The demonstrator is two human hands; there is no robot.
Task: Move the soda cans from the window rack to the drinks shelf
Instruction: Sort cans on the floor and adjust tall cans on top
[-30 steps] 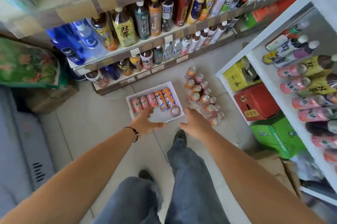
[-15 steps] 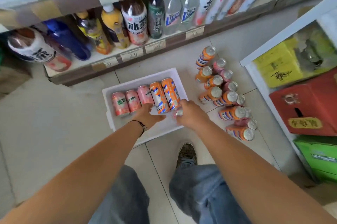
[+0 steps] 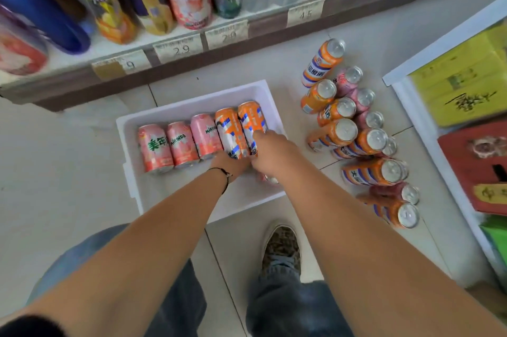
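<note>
Five aluminium soda cans lie side by side in a white foam tray (image 3: 131,150) on the floor: three pink (image 3: 181,143), two orange (image 3: 229,131). The right hand (image 3: 270,157) lays its fingers over the rightmost orange can (image 3: 251,117); the left hand (image 3: 233,166) meets the cans' near ends, though whether it grips cannot be told. More cans (image 3: 354,131) stand to the right. Full cans are probably heavy, rigid and slick; taking each round its middle looks safest.

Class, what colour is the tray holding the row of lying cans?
White, plain, seen in the head view: the tray sits on the pale floor tiles.
</note>
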